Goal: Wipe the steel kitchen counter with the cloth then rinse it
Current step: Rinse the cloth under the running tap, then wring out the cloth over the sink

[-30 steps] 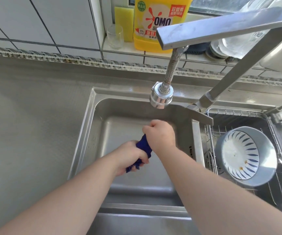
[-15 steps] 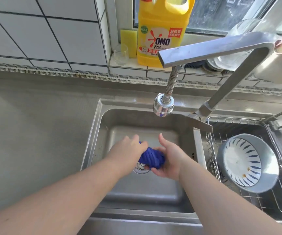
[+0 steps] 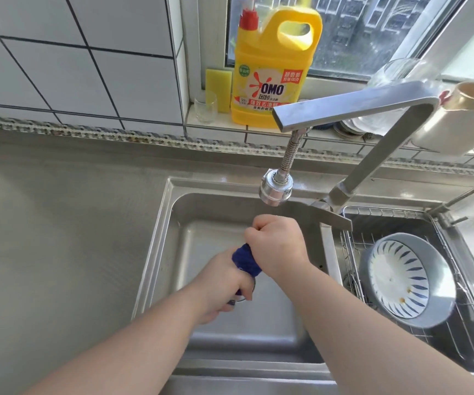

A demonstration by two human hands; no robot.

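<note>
A dark blue cloth (image 3: 245,260) is twisted into a tight roll over the steel sink (image 3: 170,238). My right hand (image 3: 277,246) is fisted around its upper end, and my left hand (image 3: 224,283) grips the lower end, so only the middle of the cloth shows. Both hands are just below the faucet head (image 3: 275,191), from which I see no water running. The steel counter (image 3: 59,238) spreads to the left of the sink.
A wire rack (image 3: 352,252) in the right basin holds a blue-striped bowl (image 3: 404,277). On the window ledge stand a yellow detergent jug (image 3: 270,72), a sponge (image 3: 216,84), a small glass (image 3: 206,108) and dishes. The faucet arm (image 3: 372,106) crosses overhead.
Half a second ago the cloth was bunched between my two open palms. Now both hands are closed on its ends and it is twisted into a roll, as it was a second ago.
</note>
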